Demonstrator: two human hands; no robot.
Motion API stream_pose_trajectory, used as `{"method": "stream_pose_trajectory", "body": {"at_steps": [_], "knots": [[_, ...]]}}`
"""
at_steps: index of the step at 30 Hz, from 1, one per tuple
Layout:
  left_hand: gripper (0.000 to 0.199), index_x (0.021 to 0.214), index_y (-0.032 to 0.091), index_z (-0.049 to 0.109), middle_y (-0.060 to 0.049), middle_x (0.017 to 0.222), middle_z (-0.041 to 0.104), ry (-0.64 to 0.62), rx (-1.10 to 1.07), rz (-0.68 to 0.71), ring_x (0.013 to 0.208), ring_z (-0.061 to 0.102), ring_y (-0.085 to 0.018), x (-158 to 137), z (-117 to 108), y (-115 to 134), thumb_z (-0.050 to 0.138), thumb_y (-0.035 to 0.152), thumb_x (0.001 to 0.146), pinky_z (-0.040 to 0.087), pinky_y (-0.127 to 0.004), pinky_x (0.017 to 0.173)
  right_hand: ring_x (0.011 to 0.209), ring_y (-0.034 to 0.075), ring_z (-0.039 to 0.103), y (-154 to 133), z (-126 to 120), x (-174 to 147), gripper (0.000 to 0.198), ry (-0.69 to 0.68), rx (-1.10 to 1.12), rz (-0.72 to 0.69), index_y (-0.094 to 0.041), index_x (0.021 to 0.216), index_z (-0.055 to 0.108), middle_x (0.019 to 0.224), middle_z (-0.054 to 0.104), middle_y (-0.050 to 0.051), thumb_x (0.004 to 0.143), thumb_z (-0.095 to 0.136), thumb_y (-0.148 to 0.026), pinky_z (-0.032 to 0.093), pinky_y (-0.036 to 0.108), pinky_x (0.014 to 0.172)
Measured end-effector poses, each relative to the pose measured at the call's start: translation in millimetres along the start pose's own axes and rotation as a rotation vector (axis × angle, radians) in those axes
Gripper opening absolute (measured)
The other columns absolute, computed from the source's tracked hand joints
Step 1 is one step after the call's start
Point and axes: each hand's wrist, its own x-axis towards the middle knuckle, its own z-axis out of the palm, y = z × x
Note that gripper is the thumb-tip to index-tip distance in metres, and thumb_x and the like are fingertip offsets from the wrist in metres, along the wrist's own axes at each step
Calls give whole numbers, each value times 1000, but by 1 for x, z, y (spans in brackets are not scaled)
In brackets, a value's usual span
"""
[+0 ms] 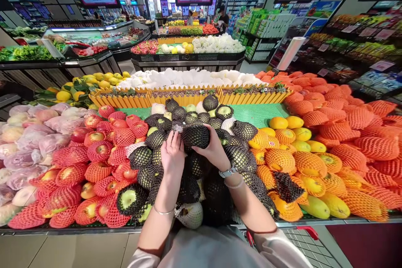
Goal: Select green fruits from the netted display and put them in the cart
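My right hand [214, 147] grips a fruit in a black foam net [196, 136] from its right side, thumb in front and fingers round the back. To its left, my left hand [173, 150] is closed, its fingers together, with a bit of clear crinkled plastic [177, 127] at the fingertips. Whether the left hand also touches the netted fruit, I cannot tell. Beneath both hands lies a heap of green fruit in black nets [150, 176], partly hidden by my forearms. A pale netted fruit [190, 214] rests at the near edge.
Red-netted apples [102, 150] lie to the left, beside bagged peaches [47, 134]. Orange-netted fruit [279, 160] and a loose black net [287, 187] are on the right. A low yellow fence [185, 94] crosses behind. A shopping cart [309, 245] stands near right.
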Motion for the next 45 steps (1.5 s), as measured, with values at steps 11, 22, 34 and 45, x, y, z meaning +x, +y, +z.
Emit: {"method": "stream_pose_trajectory", "body": {"at_steps": [11, 22, 34, 45], "knots": [[20, 93, 22, 70, -7, 107, 74, -87, 105, 333, 110, 67, -21, 16, -38, 2, 61, 29, 77, 45, -40, 109, 145, 39, 30, 11, 13, -11, 93, -141, -569, 32, -10, 150, 33, 148, 37, 24, 72, 82, -22, 31, 53, 121], [10, 87, 21, 68, -1, 87, 68, -170, 168, 366, 89, 65, -16, -18, -34, 20, 65, 26, 78, 51, -34, 94, 110, 37, 61, 36, -177, -114, 39, 229, -938, 489, -14, 116, 62, 116, 65, 20, 83, 68, -34, 47, 54, 98], [19, 85, 21, 72, -4, 84, 70, -345, 457, 285, 82, 66, -19, -42, -36, -6, 67, 39, 81, 55, -33, 82, 76, 31, 68, 45, -219, -174, 42, 684, -805, 610, -14, 104, 71, 86, 75, 14, 75, 49, -35, 52, 39, 68], [27, 86, 21, 64, -6, 92, 65, -651, 913, 349, 91, 61, -22, -73, -40, -50, 73, 46, 81, 49, -33, 84, 80, 24, 70, -15, -58, -99, 18, 141, -41, 110, -23, 86, 73, 87, 75, 6, 77, 58, -22, 57, 36, 72]]}}
